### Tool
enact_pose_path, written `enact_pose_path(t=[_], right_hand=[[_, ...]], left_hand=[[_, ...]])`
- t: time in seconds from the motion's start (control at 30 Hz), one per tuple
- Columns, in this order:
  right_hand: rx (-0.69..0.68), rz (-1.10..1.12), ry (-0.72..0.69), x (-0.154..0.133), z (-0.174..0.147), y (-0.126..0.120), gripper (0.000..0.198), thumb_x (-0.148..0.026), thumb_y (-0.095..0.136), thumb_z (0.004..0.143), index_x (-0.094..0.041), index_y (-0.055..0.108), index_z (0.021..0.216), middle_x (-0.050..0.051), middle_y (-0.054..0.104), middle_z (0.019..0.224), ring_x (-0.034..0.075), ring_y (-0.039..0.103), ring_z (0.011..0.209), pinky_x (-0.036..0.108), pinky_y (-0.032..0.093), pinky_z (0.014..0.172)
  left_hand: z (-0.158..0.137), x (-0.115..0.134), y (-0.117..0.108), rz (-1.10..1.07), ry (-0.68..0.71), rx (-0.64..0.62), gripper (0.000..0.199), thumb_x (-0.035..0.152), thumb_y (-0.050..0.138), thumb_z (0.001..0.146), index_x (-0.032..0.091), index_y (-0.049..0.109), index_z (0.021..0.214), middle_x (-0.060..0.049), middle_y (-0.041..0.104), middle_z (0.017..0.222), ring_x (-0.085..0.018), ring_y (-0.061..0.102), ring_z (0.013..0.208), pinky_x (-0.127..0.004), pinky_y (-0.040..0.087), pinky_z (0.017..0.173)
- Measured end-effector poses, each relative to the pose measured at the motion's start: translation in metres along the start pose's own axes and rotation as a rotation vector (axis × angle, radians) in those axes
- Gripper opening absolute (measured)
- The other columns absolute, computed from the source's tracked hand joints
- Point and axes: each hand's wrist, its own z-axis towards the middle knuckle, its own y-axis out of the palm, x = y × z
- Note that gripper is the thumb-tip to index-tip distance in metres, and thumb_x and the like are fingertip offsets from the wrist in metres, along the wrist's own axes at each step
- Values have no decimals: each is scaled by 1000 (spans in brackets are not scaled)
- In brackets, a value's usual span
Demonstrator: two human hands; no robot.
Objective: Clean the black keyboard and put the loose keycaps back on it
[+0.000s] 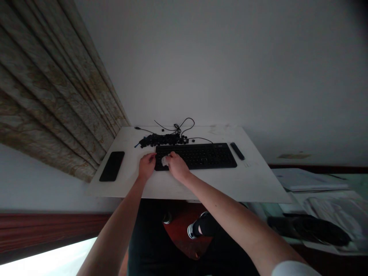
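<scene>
A black keyboard (pixel 198 156) lies lengthwise on the white table, its key area looking bare of keycaps. My left hand (pixel 147 165) is closed at the keyboard's left end, with thumb and fingers against its edge. Over the left part of the keyboard, my right hand (pixel 177 165) pinches a crumpled whitish tissue (pixel 165 161) that rests on the key area. Just behind the keyboard is a heap of loose black keycaps (pixel 161 139). A thin blue-tipped tool (pixel 137 144) sticks out at the heap's left end, mostly covered.
The keyboard's cable (pixel 184 124) loops behind the heap near the wall. On the table (pixel 218 184), a black phone (pixel 112 166) lies at the left and a dark narrow bar (pixel 237 151) at the right. A patterned curtain (pixel 54 76) hangs along the left side.
</scene>
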Motion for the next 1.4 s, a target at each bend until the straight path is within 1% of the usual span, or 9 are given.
enact_pose_path(t=[0.2, 0.33, 0.43, 0.57, 0.8, 1.0, 1.17, 1.27, 1.4], right_hand=[[27, 16, -63, -32, 14, 22, 29, -16, 46, 96, -10, 72, 109, 16, 65, 110, 26, 56, 103, 36, 44, 91], [46, -1, -58, -32, 13, 26, 27, -18, 49, 95, -11, 71, 110, 16, 65, 112, 26, 56, 104, 38, 45, 91], [22, -26, -127, -25, 10, 24, 29, -9, 47, 94, -12, 70, 111, 14, 65, 112, 25, 56, 103, 37, 46, 90], [4, -113, -166, -8, 1, 17, 26, -10, 47, 95, -8, 71, 106, 16, 65, 108, 26, 56, 101, 37, 47, 89], [-12, -144, -41, 40, -31, -1, 29, -6, 46, 94, -7, 70, 110, 17, 63, 112, 26, 55, 102, 37, 46, 90], [14, -85, 81, 65, -47, -10, 33, -3, 43, 91, -11, 70, 109, 15, 63, 111, 24, 55, 101, 35, 43, 90], [111, 6, 23, 32, -27, 2, 38, -3, 42, 92, -15, 65, 120, 12, 63, 115, 23, 54, 104, 32, 43, 90], [92, -13, -38, 10, -15, 13, 34, -7, 42, 95, -13, 67, 117, 13, 63, 113, 24, 55, 102, 34, 45, 90], [61, -100, -36, 13, -20, 15, 29, -10, 44, 96, -10, 68, 112, 16, 63, 113, 27, 55, 103, 38, 45, 90]], left_hand=[[1, 0, -1, -6, -11, -19, 32, 22, 49, 88, 20, 74, 108, -7, 74, 108, -22, 68, 102, -38, 52, 99], [1, 1, -2, -14, -25, -22, 30, 21, 51, 88, 20, 74, 108, -7, 75, 108, -22, 68, 101, -38, 52, 98], [1, 3, -4, -31, -41, -24, 29, 22, 52, 88, 20, 74, 107, -7, 75, 106, -22, 69, 98, -38, 53, 97], [0, 6, -6, -60, -49, -42, 29, 24, 52, 89, 19, 73, 107, -7, 75, 105, -22, 69, 97, -38, 53, 96], [-1, 3, -4, -26, -25, -35, 30, 21, 50, 89, 19, 72, 110, -7, 74, 105, -21, 68, 98, -39, 52, 98], [-4, 7, 0, 155, 175, 3, 32, 18, 50, 87, 20, 70, 112, -10, 69, 113, -26, 62, 110, -45, 48, 104], [-14, 18, 4, 290, 396, -101, 36, 18, 50, 89, 22, 68, 120, -10, 63, 129, -28, 55, 123, -48, 42, 110], [-19, 23, 5, 306, 498, -200, 36, 19, 49, 91, 23, 68, 121, -9, 64, 129, -26, 56, 124, -46, 43, 110], [-19, 26, 5, 307, 545, -251, 33, 22, 51, 92, 24, 69, 120, -9, 67, 126, -26, 58, 122, -47, 45, 109]])
